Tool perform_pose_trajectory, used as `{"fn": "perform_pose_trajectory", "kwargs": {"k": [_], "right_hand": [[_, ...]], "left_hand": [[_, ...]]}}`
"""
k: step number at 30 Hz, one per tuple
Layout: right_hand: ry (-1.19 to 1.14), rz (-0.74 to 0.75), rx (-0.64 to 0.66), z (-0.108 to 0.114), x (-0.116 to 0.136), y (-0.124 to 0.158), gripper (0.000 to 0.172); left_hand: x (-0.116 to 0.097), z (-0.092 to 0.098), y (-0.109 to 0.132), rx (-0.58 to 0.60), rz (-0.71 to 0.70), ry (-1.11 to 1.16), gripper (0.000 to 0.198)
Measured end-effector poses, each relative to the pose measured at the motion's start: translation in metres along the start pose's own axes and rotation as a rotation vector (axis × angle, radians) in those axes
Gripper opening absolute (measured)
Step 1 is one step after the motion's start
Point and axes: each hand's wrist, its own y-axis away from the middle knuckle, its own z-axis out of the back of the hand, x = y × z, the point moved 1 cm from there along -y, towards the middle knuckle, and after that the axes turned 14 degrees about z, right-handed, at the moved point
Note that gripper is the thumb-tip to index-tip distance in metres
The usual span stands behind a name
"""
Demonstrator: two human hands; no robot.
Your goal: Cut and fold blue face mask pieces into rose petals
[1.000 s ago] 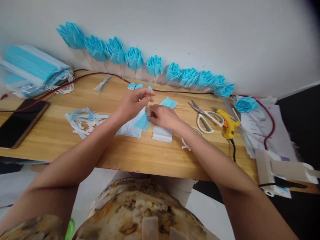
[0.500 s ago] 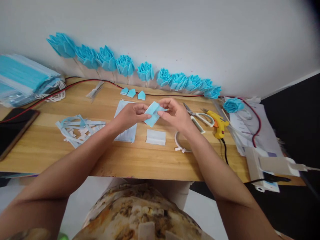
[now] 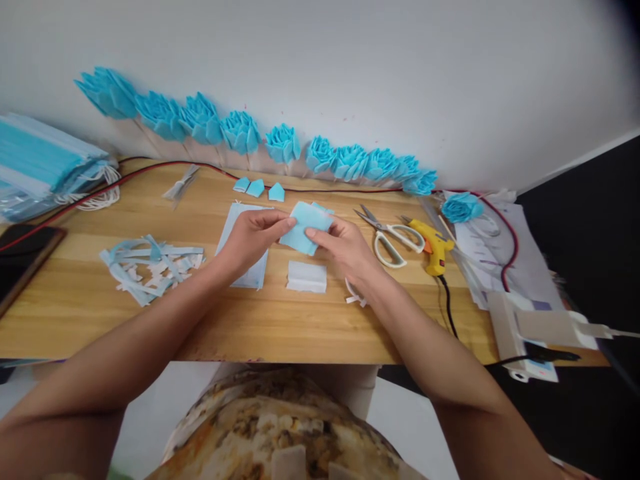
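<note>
A light-blue piece of face-mask fabric [image 3: 303,230] is held up between my two hands over the table. My left hand [image 3: 257,237] pinches its left edge between thumb and fingers. Closed on the right side is my right hand [image 3: 345,247], its thumb lying on the front face and its fingers behind. Under my left hand lies a flat face mask [image 3: 245,267], partly covered. A pale rectangular fabric piece [image 3: 307,277] rests just below the held one. Three small blue petal pieces [image 3: 257,188] lie beyond my hands.
Scissors [image 3: 390,237] and a yellow glue gun [image 3: 434,247] lie to the right, near a power strip [image 3: 515,333]. Blue fabric flowers [image 3: 241,131] line the wall. Cut scraps [image 3: 150,267], a phone [image 3: 27,260] and a mask stack [image 3: 45,160] are at left.
The blue fabric piece, folded and angled before, is now spread flatter and wider between my hands. My right thumb has moved onto its face. The view has shifted slightly.
</note>
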Motion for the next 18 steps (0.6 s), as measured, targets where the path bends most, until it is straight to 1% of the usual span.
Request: {"fn": "perform_pose_trajectory", "kwargs": {"k": [2,5,8,15,18], "right_hand": [[-0.004,0.011,-0.020,0.0018,0.0007,-0.0012,0.040],[0.012,0.035,-0.074,0.0046,0.0010,-0.0026,0.035],[-0.003,0.056,-0.106,0.0063,0.0013,-0.0038,0.034],[0.021,0.077,-0.100,0.0079,0.0034,-0.0048,0.031],[0.050,0.098,-0.100,0.0084,0.0033,-0.0048,0.029]], "left_hand": [[0.0002,0.0023,-0.0020,-0.024,0.007,0.003,0.032],[0.0001,0.0046,-0.0038,-0.019,0.017,0.001,0.038],[0.0001,0.0058,-0.0041,-0.022,0.014,0.031,0.041],[0.0019,0.0059,-0.0066,-0.031,0.039,0.053,0.035],[0.0033,0.0067,-0.0086,-0.046,0.044,0.070,0.024]]}}
